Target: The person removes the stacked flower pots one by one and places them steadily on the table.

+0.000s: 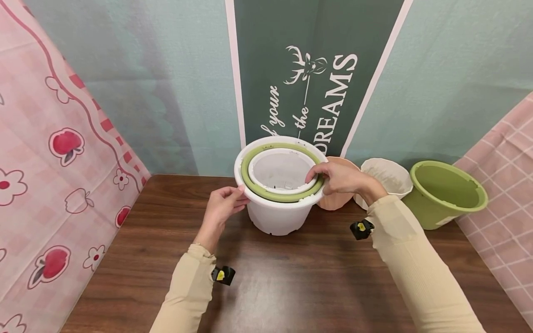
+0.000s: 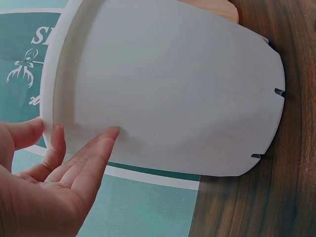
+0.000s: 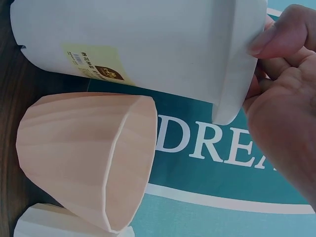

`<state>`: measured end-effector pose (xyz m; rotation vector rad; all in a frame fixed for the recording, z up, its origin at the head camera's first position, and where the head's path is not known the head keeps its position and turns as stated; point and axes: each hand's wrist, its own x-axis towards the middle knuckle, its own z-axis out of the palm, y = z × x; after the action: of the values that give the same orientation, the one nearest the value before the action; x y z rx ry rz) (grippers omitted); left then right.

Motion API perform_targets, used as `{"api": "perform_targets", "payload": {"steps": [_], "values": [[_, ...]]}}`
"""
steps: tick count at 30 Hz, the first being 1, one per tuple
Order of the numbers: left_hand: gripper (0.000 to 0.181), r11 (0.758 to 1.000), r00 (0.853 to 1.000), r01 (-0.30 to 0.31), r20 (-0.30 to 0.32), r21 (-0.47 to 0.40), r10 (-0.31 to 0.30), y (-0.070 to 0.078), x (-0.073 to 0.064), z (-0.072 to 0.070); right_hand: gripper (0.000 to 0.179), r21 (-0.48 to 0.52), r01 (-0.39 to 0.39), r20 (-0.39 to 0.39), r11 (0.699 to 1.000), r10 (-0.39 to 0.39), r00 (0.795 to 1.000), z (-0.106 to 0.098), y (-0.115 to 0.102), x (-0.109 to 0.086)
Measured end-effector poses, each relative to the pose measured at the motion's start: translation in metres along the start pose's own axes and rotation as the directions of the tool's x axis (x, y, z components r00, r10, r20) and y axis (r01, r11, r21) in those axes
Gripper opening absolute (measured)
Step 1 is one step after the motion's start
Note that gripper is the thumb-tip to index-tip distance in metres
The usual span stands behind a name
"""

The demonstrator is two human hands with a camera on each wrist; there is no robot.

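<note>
A large white flower pot (image 1: 280, 217) stands upright on the table, with a green pot (image 1: 272, 193) nested in it and a small white pot (image 1: 283, 169) innermost. My left hand (image 1: 222, 203) holds the large pot's rim on the left side between thumb and forefinger. In the left wrist view its other fingers (image 2: 94, 153) stretch along the pot's outer wall. On the right side my right hand (image 1: 343, 178) grips across the nested rims. Its thumb (image 3: 276, 42) lies on the outer rim, while its fingertips reach the small pot's rim in the head view.
Behind my right hand stand a peach faceted pot (image 3: 64, 148), a white faceted pot (image 1: 387, 173) and a green pot (image 1: 445, 194) along the back. The dark wooden table (image 1: 283, 286) meets hanging cloths (image 1: 183, 92) at the back and both sides.
</note>
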<state>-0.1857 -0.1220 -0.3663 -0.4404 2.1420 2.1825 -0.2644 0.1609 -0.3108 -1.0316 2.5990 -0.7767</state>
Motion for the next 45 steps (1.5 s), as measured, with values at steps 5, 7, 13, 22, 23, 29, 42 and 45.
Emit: {"api": "perform_targets", "payload": {"steps": [5,7,13,22,23,29,42,45], "values": [[0.025,1.000,1.000,-0.002,-0.003,0.000,0.002,-0.0001,0.0002,0.0007,0.043,-0.079,0.022,-0.017,0.997,-0.023,1.000,-0.0004,-0.0014,-0.0003],[0.025,1.000,1.000,-0.002,-0.003,0.001,0.002,-0.0001,0.0001,0.0008,0.043,-0.065,0.025,-0.009,0.998,-0.026,1.000,-0.0004,-0.0016,-0.0005],[0.025,1.000,1.000,-0.003,-0.005,0.003,0.003,-0.0008,0.0005,0.0008,0.042,-0.035,0.021,0.006,0.999,-0.021,1.000,0.0000,-0.0006,0.0004],[0.025,1.000,1.000,-0.004,-0.006,0.009,0.004,-0.0013,-0.0010,0.0005,0.043,0.079,0.051,0.040,0.996,-0.054,0.998,0.0017,0.0001,0.0006],[0.025,1.000,1.000,-0.004,-0.006,0.009,0.004,-0.0015,-0.0009,0.0005,0.043,0.101,0.053,0.046,0.993,-0.058,0.997,0.0019,0.0002,0.0006],[0.025,1.000,1.000,-0.009,-0.003,0.007,0.009,-0.0019,-0.0004,0.0007,0.043,0.146,0.057,0.058,0.988,-0.066,0.996,0.0022,-0.0010,-0.0001],[0.026,1.000,1.000,-0.003,-0.003,0.006,0.004,-0.0021,0.0002,0.0010,0.042,0.103,0.071,0.052,0.992,-0.076,0.996,0.0031,-0.0027,-0.0004],[0.026,1.000,1.000,-0.002,-0.005,0.007,0.002,-0.0020,0.0002,0.0009,0.041,0.101,0.077,0.051,0.992,-0.082,0.995,0.0037,-0.0031,-0.0002]]}}
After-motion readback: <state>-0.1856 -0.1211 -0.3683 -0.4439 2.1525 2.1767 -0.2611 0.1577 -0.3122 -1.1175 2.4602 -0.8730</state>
